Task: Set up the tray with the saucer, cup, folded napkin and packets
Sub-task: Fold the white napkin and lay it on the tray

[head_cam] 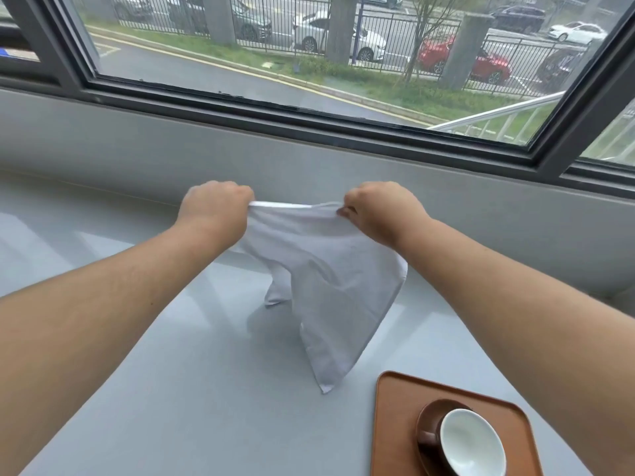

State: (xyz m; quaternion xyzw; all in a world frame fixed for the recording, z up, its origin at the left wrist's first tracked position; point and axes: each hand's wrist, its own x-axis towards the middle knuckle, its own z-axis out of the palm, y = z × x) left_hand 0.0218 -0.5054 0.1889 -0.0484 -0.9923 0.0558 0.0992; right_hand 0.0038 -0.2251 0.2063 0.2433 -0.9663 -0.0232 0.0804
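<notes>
Both hands, left [214, 209] and right [378, 209], grip an unmarked white napkin [330, 286].

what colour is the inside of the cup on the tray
White inside the cup, brown outside; the head view, the only one, shows it.

Both forearms are bare from the frame's edge to the wrists, and the left hand [214, 209] and right hand [381, 211] are bare too.

I logged one pale grey table [192, 389] under the window, bearing a brown tray [395, 424] at its near right, with a white napkin's [330, 297] lowest corner seemingly touching it.
</notes>
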